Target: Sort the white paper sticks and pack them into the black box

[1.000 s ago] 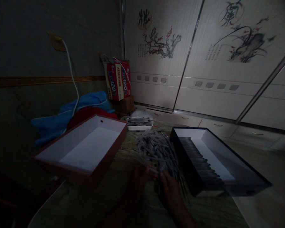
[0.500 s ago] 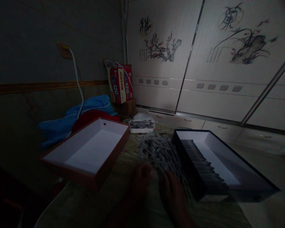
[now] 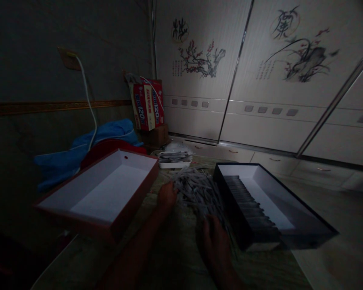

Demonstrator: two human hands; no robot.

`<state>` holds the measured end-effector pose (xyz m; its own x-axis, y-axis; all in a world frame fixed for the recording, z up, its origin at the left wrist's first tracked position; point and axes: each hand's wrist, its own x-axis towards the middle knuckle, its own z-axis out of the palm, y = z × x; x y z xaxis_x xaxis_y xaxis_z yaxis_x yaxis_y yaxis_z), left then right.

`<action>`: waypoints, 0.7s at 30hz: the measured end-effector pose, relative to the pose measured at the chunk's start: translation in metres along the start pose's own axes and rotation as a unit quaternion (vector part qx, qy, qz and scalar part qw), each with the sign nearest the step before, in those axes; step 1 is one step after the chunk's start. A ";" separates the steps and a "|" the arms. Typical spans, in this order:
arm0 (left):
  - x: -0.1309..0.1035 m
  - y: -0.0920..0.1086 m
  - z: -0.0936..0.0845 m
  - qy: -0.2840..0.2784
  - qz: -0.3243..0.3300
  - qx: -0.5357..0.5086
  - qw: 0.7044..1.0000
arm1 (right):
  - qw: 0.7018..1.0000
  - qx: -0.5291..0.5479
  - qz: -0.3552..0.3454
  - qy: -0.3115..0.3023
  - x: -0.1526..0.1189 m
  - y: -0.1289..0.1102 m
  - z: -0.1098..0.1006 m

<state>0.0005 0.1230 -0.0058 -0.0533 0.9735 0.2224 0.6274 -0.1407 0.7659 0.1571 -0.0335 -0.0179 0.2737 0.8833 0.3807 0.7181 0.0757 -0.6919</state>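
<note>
A heap of thin grey strips (image 3: 196,187) lies on the table between two shallow boxes; the dim light hides what they are made of. My left hand (image 3: 167,196) is at the heap's left edge, its fingers curled and closed at the strips. Whatever it grips cannot be made out. Nearer to me, my right hand (image 3: 215,237) is by the heap's lower end with bent, closed fingers; its fingertips are dark, and anything in them is hidden. To the right, a black box (image 3: 302,203) with a white inside holds a row of slim dark bundles (image 3: 254,205) along its left side.
At left stands a reddish-brown box lid or tray (image 3: 105,189) with a white inside. A white tray (image 3: 174,164) of similar strips sits behind the heap. Blue cloth (image 3: 109,133), a white cable (image 3: 87,96) and a red carton (image 3: 148,104) are by the wall.
My left hand has moved forward and left, from beside the right hand to the heap's left edge. My right hand stays near the heap's lower end. The view has shifted slightly.
</note>
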 end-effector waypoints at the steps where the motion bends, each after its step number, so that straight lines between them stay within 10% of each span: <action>1: 0.001 -0.001 -0.001 0.002 -0.007 -0.015 1.000 | 1.000 -0.001 0.000 -0.001 0.000 0.000 0.000; 15: -0.080 0.013 -0.023 -0.032 -0.130 -0.361 0.923 | 0.998 0.007 -0.026 -0.065 -0.007 -0.014 -0.004; 21: -0.089 0.017 -0.030 -0.045 -0.089 -0.338 0.936 | 0.996 0.044 -0.034 -0.071 -0.007 -0.014 -0.006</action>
<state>-0.0070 0.0285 0.0057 -0.0262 0.9993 0.0271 -0.0210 -0.0277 0.9994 0.1488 -0.0433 -0.0072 0.1289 0.9311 0.3413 0.6717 0.1713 -0.7208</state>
